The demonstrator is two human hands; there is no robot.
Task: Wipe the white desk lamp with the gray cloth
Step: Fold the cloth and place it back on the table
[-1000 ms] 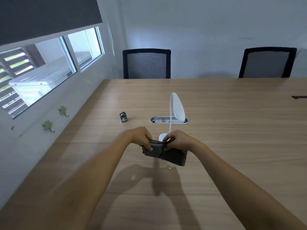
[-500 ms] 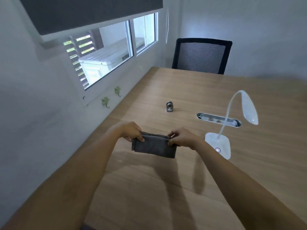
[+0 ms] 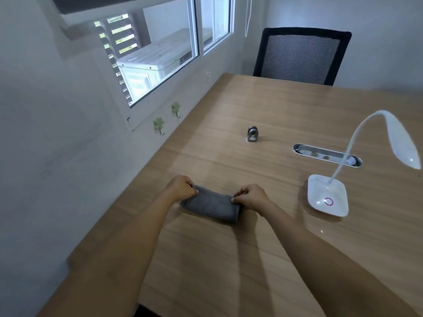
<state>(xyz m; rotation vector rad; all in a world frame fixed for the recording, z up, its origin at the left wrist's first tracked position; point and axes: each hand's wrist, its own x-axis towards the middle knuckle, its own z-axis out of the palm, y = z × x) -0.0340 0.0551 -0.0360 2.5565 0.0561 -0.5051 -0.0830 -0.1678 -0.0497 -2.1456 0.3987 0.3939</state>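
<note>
Wooden table (image 3: 286, 259) beside window wall (image 3: 57, 133); both hands pinch folded gray cloth (image 3: 210, 208) ends.

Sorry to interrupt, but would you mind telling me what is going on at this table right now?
A person is holding a folded gray cloth low over the wooden table, the left hand pinching one end and the right hand the other. The white desk lamp stands off to the right, apart from the cloth and untouched at this moment. A small metal object and a cable slot lie further back, with a black chair at the far side.
</note>
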